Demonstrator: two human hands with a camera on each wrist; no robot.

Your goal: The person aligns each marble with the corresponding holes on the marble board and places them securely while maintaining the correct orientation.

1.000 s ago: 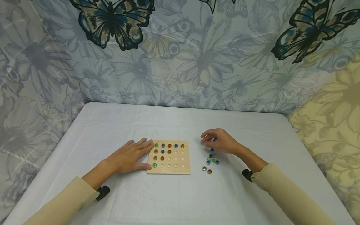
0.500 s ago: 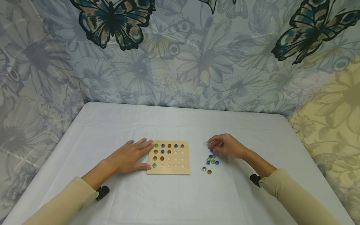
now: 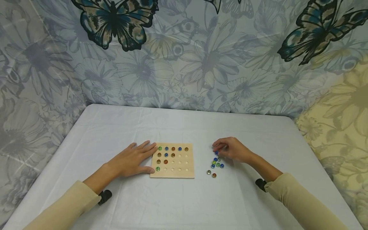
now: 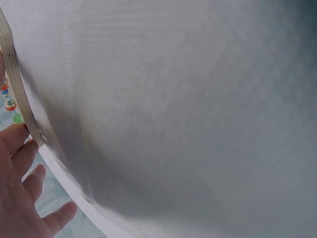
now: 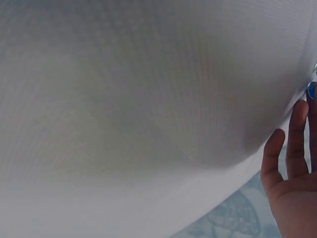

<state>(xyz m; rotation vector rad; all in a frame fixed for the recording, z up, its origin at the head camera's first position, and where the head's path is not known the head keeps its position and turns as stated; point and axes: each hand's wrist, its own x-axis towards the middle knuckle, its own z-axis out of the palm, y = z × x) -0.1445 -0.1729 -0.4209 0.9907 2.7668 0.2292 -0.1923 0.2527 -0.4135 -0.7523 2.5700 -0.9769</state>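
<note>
A square wooden board (image 3: 179, 169) with rows of small holes lies mid-table, and several coloured marbles (image 3: 166, 149) fill its far and left holes. My left hand (image 3: 133, 159) lies flat on the cloth, fingers straight, touching the board's left edge. In the left wrist view this left hand (image 4: 20, 198) meets the board edge (image 4: 15, 74). Right of the board is a loose cluster of marbles (image 3: 216, 164). My right hand (image 3: 217, 148) is curled at the cluster's far end, its fingertips closing on a blue marble (image 3: 216, 153). That blue marble (image 5: 312, 90) also shows at a fingertip in the right wrist view.
Two stray marbles (image 3: 211, 174) lie nearer to me than the cluster. The white-clothed table (image 3: 178, 124) ends at a floral butterfly curtain (image 3: 184, 54) behind and on both sides. Both wrist views are mostly filled by the blurred white cloth.
My right hand dropped from just above the marbles onto the far end of the cluster, then held still. The left hand and the board have not moved.
</note>
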